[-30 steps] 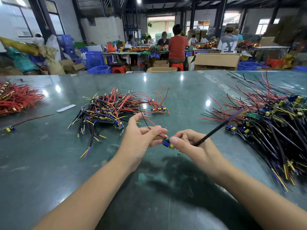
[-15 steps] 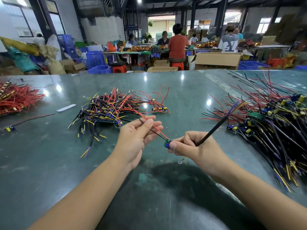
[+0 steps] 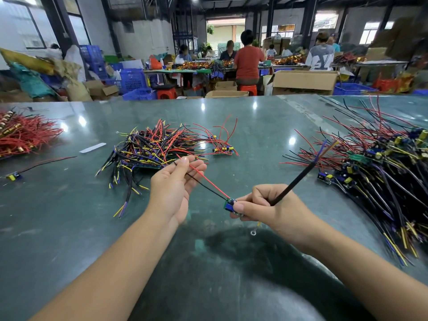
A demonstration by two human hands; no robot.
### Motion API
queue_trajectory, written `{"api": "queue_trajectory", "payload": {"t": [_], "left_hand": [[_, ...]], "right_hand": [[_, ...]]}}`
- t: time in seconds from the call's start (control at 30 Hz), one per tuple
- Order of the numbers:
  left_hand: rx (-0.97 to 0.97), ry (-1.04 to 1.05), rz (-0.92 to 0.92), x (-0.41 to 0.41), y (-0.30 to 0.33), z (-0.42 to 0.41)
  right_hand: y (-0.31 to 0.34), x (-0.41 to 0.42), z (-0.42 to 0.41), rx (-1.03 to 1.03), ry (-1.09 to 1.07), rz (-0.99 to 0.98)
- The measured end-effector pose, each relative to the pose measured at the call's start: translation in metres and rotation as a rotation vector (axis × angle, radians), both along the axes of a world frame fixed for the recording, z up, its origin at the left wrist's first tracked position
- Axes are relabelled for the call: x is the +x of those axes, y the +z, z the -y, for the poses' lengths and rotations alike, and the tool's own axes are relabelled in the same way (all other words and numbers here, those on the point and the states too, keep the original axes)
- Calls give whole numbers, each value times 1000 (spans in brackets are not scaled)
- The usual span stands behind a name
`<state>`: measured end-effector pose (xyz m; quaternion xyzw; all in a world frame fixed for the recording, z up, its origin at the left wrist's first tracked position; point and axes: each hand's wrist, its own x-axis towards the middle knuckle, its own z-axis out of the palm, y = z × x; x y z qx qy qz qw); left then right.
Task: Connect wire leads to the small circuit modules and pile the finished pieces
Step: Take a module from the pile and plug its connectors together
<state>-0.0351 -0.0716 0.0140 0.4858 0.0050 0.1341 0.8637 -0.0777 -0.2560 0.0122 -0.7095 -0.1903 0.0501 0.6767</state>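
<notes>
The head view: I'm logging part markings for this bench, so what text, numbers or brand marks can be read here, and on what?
None can be read.
Small circuit module pinched in the right hand: any markings too small.
White strip on the table: looks blank.
Large dark print on a far worker's white shirt: too blurred to make out.

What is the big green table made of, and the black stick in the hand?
The table looks like polished stone or a glossy coated board: lamps mirror in it, though scuffs dull it. The black stick gripped by the right hand seems to be a rubbery plastic-sheathed cable, since coloured wires poke from its far end.
</notes>
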Motion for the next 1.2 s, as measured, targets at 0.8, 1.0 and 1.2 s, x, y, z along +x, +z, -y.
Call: {"api": "queue_trajectory", "payload": {"t": [0.8,1.0,1.2], "left_hand": [[166,-352,-99,-13,-1,15],[-101,-480,-123,-14,2,18],[124,-676,31,-18,-5,14]], "right_hand": [[-4,10,9,262,-120,-74],[4,12,12,629,-29,-282],[-3,13,8,500,-145,-204]]}}
